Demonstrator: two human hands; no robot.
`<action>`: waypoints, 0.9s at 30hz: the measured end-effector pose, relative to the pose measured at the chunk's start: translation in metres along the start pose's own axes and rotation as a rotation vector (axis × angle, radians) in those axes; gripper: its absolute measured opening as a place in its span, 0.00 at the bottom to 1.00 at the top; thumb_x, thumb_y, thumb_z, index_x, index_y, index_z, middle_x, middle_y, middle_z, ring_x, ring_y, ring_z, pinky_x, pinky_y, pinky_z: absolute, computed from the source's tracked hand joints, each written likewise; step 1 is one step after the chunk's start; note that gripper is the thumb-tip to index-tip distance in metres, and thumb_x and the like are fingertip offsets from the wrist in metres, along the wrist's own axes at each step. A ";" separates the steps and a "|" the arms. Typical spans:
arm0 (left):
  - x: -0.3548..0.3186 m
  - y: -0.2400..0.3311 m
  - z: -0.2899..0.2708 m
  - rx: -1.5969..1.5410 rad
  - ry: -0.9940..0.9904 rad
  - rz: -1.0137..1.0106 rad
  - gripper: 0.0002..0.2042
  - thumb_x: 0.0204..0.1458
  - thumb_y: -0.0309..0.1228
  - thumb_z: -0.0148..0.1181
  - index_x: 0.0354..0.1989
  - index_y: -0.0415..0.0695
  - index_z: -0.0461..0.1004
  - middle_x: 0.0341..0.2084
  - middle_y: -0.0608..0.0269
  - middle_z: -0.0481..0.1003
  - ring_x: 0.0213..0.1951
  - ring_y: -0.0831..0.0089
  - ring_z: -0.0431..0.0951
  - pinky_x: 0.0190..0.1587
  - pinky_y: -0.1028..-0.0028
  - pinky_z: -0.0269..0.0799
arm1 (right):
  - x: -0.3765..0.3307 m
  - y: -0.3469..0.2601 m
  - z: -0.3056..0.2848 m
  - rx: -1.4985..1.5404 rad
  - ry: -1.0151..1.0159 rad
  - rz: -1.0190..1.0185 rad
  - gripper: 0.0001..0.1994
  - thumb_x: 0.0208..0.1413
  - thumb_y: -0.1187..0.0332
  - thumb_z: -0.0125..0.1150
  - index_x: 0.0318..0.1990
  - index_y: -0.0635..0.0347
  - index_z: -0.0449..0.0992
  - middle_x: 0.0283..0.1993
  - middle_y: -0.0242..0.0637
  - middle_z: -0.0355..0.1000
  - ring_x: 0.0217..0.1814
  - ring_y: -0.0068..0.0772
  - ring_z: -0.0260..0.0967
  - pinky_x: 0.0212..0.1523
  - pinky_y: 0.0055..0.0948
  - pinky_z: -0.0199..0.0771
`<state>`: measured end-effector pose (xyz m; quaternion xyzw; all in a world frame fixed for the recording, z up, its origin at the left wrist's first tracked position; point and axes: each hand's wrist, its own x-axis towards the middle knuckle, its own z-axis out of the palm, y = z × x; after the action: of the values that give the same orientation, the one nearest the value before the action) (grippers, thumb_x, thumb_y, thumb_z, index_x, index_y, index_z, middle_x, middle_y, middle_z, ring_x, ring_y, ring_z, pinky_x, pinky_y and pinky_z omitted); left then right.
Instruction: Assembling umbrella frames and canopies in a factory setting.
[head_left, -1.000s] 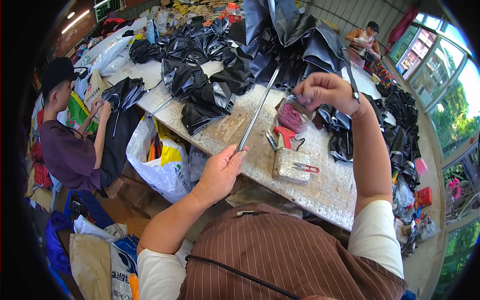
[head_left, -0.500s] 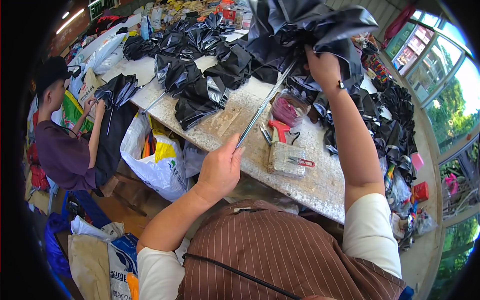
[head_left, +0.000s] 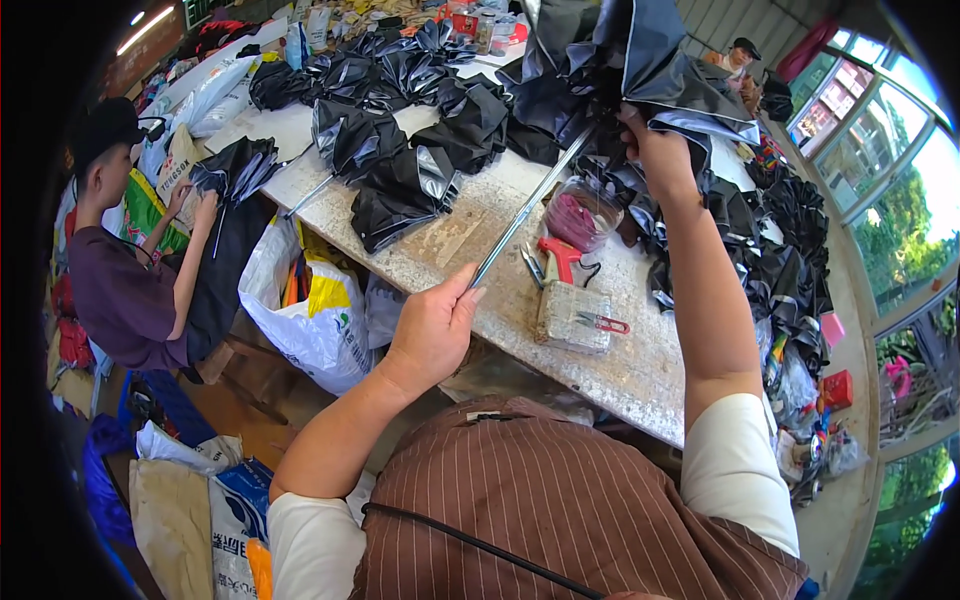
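Steel shaft (head_left: 530, 205) gripped low, right hand (head_left: 655, 150) raised.

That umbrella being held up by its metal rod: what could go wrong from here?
The left hand grips only the tip of the metal shaft, so it might slip. The right hand is buried in the black canopy, where the fingers could get pinched. The lower end of the rod hangs close over the red-handled pliers and the clear tub, which it might knock.

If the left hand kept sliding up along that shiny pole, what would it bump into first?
Probably the black umbrella cloth bunched at the pole's top, where the right hand holds it. The left hand has only bare pole ahead until there.
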<state>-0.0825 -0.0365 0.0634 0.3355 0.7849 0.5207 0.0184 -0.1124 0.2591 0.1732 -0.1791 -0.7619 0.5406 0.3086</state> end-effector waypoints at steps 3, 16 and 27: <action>0.005 -0.004 0.000 -0.091 -0.019 -0.022 0.15 0.52 0.26 0.49 0.48 0.35 0.67 0.20 0.55 0.71 0.18 0.66 0.65 0.24 0.70 0.62 | -0.003 0.002 -0.004 0.105 -0.160 -0.125 0.10 0.54 0.63 0.57 0.34 0.62 0.73 0.28 0.32 0.67 0.25 0.21 0.60 0.24 0.17 0.60; 0.004 -0.003 0.000 -0.173 -0.101 -0.130 0.15 0.53 0.26 0.48 0.49 0.36 0.67 0.18 0.64 0.69 0.19 0.75 0.61 0.24 0.76 0.60 | -0.025 -0.018 0.016 -0.602 0.014 -1.233 0.07 0.57 0.70 0.51 0.34 0.63 0.74 0.32 0.30 0.69 0.29 0.19 0.62 0.31 0.16 0.64; 0.013 -0.023 0.011 -0.335 -0.117 -0.121 0.13 0.53 0.26 0.48 0.46 0.37 0.69 0.18 0.66 0.68 0.20 0.76 0.61 0.24 0.77 0.59 | -0.114 -0.030 0.090 0.787 -0.765 0.098 0.06 0.55 0.67 0.51 0.30 0.59 0.71 0.12 0.25 0.56 0.11 0.16 0.47 0.14 0.18 0.44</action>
<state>-0.1003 -0.0258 0.0440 0.3097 0.7034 0.6217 0.1508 -0.0851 0.1149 0.1492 0.1239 -0.5507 0.8250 0.0276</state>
